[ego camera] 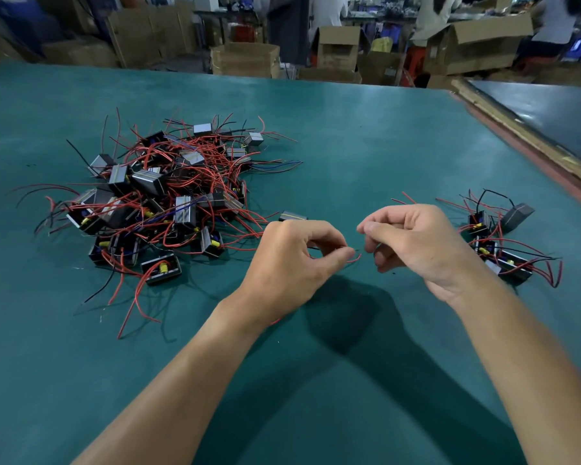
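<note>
Fingers of left hand pinch red wire over open mat.

Table cover: teal, smooth, matt with a faint sheen, rubber-like.
Red wire, near centre: smooth plastic sleeve, slight gloss.
Wire heap, left: same red plastic, a few black and blue strands.
Small boxes: black plastic shells, grey striped faces, metallic-looking, satin.
Yellow inserts: glossy plastic.
Cartons, far: brown cardboard, matt.
Edge strip, right: wood-like, rough, chipped.
</note>
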Available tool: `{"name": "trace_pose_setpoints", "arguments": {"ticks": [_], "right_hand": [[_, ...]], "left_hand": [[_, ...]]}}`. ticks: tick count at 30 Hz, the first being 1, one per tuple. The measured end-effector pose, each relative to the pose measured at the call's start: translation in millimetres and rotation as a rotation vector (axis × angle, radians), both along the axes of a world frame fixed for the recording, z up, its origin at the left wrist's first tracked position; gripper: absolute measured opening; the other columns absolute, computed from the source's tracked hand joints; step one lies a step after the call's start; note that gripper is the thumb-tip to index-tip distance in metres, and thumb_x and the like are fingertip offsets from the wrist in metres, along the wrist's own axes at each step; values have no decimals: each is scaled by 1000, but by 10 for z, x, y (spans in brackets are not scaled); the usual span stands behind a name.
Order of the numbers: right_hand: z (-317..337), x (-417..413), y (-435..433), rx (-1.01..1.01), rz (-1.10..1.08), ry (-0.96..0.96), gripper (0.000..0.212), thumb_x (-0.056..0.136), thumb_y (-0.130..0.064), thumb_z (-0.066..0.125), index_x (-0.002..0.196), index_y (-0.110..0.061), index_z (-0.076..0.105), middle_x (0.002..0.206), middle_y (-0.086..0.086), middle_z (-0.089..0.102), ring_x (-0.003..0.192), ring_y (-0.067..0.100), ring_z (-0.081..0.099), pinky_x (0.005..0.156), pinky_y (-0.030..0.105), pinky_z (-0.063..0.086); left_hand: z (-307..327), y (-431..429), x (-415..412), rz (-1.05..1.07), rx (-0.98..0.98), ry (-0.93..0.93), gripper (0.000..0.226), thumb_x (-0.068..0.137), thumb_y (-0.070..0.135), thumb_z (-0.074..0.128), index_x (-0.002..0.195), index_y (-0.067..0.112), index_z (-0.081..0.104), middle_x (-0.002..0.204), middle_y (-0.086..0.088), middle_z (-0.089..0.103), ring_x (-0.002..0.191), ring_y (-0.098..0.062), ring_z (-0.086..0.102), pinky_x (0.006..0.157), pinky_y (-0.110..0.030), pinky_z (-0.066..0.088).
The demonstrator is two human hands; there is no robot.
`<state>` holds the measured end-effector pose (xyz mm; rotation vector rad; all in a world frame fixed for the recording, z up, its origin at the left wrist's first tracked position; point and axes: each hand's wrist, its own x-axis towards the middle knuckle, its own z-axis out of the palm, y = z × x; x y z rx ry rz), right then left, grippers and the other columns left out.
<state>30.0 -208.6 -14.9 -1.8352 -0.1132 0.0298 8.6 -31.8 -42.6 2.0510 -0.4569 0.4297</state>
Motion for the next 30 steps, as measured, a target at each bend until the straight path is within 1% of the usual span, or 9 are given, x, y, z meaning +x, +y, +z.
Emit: {"name": "trace_pose_setpoints", "arguments": {"ticks": [3,9,12,14,18,22,24,27,30], "right_hand": [[21,-11,-10,28,28,-29,23,93,-4,60,73,-9,70,53,2,62,39,13,52,40,21,44],[15,-63,-13,-88,239,28,22,94,-3,60,75,-5,70,56,9,66,41,18,54,43,24,47],[-39,-107,41,-220,406,91,12,93,-12,66,83,-12,72,65,7,72,47,16,60,49,24,49],[-92,-129,113,-272,438,62,7,91,-24,69,86,-19,72,66,4,72,49,15,62,52,24,50],[-174,-117,222,-335,335,-70,32,76,-57,64,88,-27,71,67,5,71,54,22,62,57,41,53],[-218,-45,191,-334,233,-133,34,88,-46,61,74,-16,65,66,15,64,53,22,53,60,53,52],[-214,-9,160,-339,185,-156,31,87,-43,58,74,-17,68,72,21,62,60,32,53,66,57,54],[-187,35,115,-262,80,-199,29,88,-37,55,72,-17,68,75,25,63,69,43,59,68,59,55],[-162,82,75,-143,-23,-210,30,90,-26,56,66,-14,69,69,19,67,57,30,62,53,41,58]], "left_hand": [[18,-4,9,19,-97,81,10,84,18,73,74,20,73,67,12,68,62,-6,63,62,-23,50],[120,4,31,58,-358,280,16,89,9,67,73,11,70,62,2,66,61,-15,56,63,-28,46],[163,10,24,54,-491,385,19,91,6,62,73,11,68,64,-1,66,65,-15,58,71,-33,49],[185,23,15,24,-547,448,20,92,7,60,75,12,68,63,2,65,66,-12,60,72,-29,51],[211,69,24,-36,-677,532,19,92,7,61,76,15,67,68,3,65,69,-11,62,72,-25,51],[229,81,28,-97,-758,593,21,93,7,59,75,15,66,73,0,66,74,-13,64,79,-28,52],[229,82,31,-93,-767,594,24,93,8,59,72,17,67,74,-1,67,77,-15,64,82,-30,52],[235,83,38,-69,-758,578,22,93,12,61,73,17,68,77,-3,69,76,-16,63,84,-34,53],[237,83,36,-66,-737,558,21,93,14,61,74,16,68,79,-4,69,75,-16,62,81,-36,54]]}}
